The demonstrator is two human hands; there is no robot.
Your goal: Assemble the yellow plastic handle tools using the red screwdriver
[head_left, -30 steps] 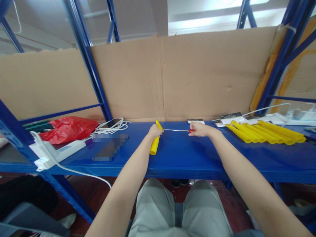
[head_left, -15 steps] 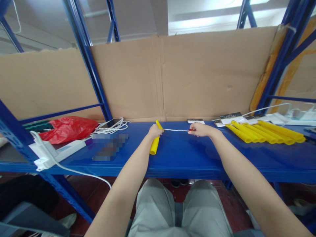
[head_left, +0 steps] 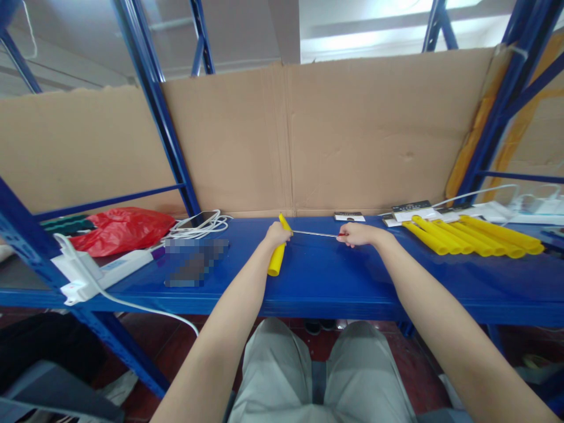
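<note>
A yellow tube (head_left: 276, 260) stands out above and below my left hand (head_left: 277, 234), whose fingers are wrapped round its middle. From that hand a thin, light-coloured rod (head_left: 315, 234) runs across to my right hand (head_left: 351, 234). The fingers of my right hand are closed on a small red piece at the rod's right end. Whether the rod enters the tube is hidden by my left fingers. Both hands are over the blue shelf (head_left: 326, 276).
Several yellow tubes (head_left: 476, 236) lie at the right beside white and black cards (head_left: 412, 210). A small card (head_left: 349, 217) lies behind my right hand. On the left are a red bag (head_left: 127, 231), white cables (head_left: 205, 224) and a power strip (head_left: 110, 273). Cardboard (head_left: 238, 147) stands behind.
My right hand has shifted very slightly downward, and the rod's right end now sits a little lower. My left hand and the tube have hardly moved.
</note>
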